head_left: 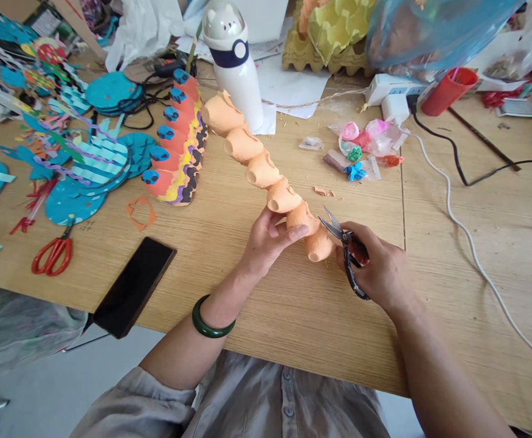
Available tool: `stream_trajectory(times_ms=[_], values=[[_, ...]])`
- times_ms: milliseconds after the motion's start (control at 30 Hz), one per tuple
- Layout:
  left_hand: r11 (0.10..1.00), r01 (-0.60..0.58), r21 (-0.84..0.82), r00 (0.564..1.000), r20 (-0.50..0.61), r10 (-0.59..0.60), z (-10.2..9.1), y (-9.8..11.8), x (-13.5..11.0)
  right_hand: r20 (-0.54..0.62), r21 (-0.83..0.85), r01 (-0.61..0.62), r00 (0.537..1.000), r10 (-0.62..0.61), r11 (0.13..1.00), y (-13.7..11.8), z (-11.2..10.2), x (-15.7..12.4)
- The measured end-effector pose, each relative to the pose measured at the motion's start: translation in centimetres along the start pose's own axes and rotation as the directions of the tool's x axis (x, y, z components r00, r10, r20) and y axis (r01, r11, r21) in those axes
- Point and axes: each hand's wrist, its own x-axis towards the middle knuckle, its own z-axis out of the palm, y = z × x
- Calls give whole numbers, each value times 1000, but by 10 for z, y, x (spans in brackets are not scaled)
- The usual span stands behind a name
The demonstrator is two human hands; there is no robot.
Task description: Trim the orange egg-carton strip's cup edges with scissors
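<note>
An orange strip of egg carton [284,196], several cups long, slants across the middle of the table. My left hand [268,242] grips it near its lower end, thumb on top and fingers beneath. In my right hand [377,261] is a pair of black-handled scissors [350,258], its blades parted and their tips close to the last cups. Whether the blades touch the carton I cannot tell. To the left of the strip's upper end stands a painted egg carton piece [179,146] in orange, yellow, purple and black with blue spots.
Red-handled scissors [53,252] and a black phone [134,286] lie at the left, near blue paper crafts [87,182]. A white bottle [233,73] stands behind the strip. Small bags of coloured clay [361,143], a red cup [450,91] and cables [466,225] are at right.
</note>
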Motion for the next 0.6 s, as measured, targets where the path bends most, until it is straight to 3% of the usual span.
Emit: stream_trajectory(times_ms=[300,433,600], values=[[995,-62,83,998,-2,63,9,4,-8,17,-74,85,996,-84,994,-10,-4,-5],[992,-79,103,997,-2,80,12,0,-12,-31,-106,84,996,-88,991,-18,-4,-7],[993,-66,97,998,6,65,15,-4,-16,-37,-128,196,979,-202,972,-21,-6,-6]])
